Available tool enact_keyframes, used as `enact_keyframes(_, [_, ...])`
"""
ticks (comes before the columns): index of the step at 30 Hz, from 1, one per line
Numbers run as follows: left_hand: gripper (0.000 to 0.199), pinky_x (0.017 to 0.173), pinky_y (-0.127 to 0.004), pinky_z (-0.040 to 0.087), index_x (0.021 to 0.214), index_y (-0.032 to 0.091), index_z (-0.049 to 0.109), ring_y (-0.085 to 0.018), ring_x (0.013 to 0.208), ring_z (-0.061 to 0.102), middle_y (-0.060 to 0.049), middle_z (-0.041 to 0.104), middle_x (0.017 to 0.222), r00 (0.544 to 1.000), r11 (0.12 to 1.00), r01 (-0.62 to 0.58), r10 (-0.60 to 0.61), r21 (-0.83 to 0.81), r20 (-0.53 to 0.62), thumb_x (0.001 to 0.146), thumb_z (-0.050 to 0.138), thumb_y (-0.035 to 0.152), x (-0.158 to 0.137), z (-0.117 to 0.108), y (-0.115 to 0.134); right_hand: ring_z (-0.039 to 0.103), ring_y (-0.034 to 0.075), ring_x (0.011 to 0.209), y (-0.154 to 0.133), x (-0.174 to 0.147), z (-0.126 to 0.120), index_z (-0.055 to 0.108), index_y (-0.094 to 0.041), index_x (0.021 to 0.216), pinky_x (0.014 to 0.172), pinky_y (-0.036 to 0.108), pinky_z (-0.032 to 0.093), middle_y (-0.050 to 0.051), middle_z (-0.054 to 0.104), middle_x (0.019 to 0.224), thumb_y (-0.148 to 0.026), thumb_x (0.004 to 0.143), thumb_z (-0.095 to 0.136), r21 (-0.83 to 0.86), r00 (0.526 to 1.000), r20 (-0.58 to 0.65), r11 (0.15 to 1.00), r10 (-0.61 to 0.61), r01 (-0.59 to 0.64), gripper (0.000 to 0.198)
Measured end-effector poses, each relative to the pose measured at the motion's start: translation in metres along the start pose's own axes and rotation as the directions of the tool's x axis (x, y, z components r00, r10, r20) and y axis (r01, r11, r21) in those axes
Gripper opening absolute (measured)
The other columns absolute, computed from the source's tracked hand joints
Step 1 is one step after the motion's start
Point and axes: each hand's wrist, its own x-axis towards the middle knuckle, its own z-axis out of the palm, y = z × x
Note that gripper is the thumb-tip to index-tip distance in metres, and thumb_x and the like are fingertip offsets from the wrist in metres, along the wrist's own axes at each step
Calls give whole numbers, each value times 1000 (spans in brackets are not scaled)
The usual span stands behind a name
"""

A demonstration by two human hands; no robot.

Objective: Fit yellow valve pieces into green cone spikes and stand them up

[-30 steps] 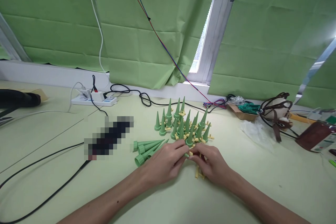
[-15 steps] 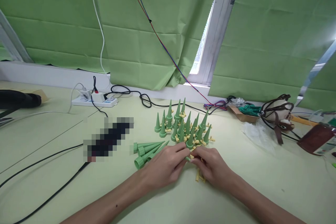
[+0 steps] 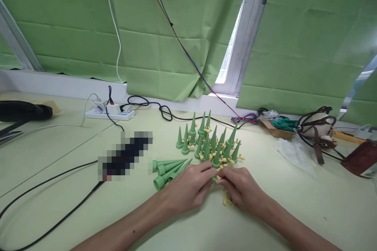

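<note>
My left hand (image 3: 193, 183) is closed round a green plastic piece (image 3: 213, 179), of which only a small part shows. My right hand (image 3: 244, 186) meets it fingertip to fingertip, pinched on a small yellow piece (image 3: 218, 177), mostly hidden by the fingers. Loose yellow valve pieces (image 3: 225, 200) lie partly under my right hand. Beside my left hand, several green cone spikes (image 3: 160, 181) lie on their sides. Just beyond both hands, several green spikes fitted with yellow valves (image 3: 218, 156) stand upright, points up, in a close group.
On the pale table (image 3: 188, 231), a pixelated dark object (image 3: 126, 157) with a cable lies left. A white power strip (image 3: 110, 113) and black cable (image 3: 166, 113) run along the back. Rightward are a plastic bag (image 3: 291, 151), a cardboard box (image 3: 277, 129) and a dark red object (image 3: 357, 159).
The whole view has shifted slightly, so everything sits a little further right. Both hands stay pressed together on the small pieces, with hardly any change in grip.
</note>
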Motion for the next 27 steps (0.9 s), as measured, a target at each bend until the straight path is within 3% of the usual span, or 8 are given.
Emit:
enact_keyframes(8, [14, 58, -25, 33, 86, 19, 49, -13, 67, 47, 0, 52, 82, 1000, 1000, -1, 1, 10, -8, 91, 44, 7, -1, 0, 0, 47, 13, 55, -1, 1, -1, 49, -21, 77, 54, 25, 32, -2, 52, 64, -30, 105, 38, 9, 1000, 18, 1000, 21, -21, 31])
enact_keyframes(13, [15, 59, -25, 36, 85, 18, 52, -14, 68, 48, -2, 53, 82, 1000, 999, 14, -14, 35, -13, 92, 44, 8, 1, -7, 0, 48, 12, 54, -1, 0, 1, 52, -20, 72, 54, 24, 32, -2, 54, 61, -37, 103, 46, 18, 993, -15, 993, 119, -119, 36])
enact_keyframes(17, [13, 61, -24, 40, 88, 18, 57, -13, 70, 51, -2, 58, 83, 979, 995, 97, -101, -30, -177, 97, 47, 16, 6, -22, -6, 49, 12, 54, -1, 1, 0, 55, -19, 72, 55, 24, 34, -1, 56, 62, -37, 101, 51, 38, 984, -31, 984, 173, -171, 34])
enact_keyframes(20, [14, 58, -23, 41, 88, 18, 60, -11, 60, 49, 0, 61, 79, 905, 973, 220, -228, -63, -360, 96, 50, 22, 9, -34, -17, 50, 12, 55, -4, 2, -1, 56, -19, 73, 56, 24, 35, -1, 57, 63, -34, 103, 48, 43, 988, -3, 987, 157, -156, 34])
enact_keyframes(27, [10, 57, -24, 40, 85, 19, 58, -11, 52, 50, 3, 59, 66, 654, 818, 571, -501, -64, -567, 89, 56, 28, 9, -49, -42, 48, 13, 55, -6, 1, 0, 56, -19, 73, 56, 26, 35, 0, 55, 62, -32, 104, 44, 47, 990, 31, 989, 139, -140, 36])
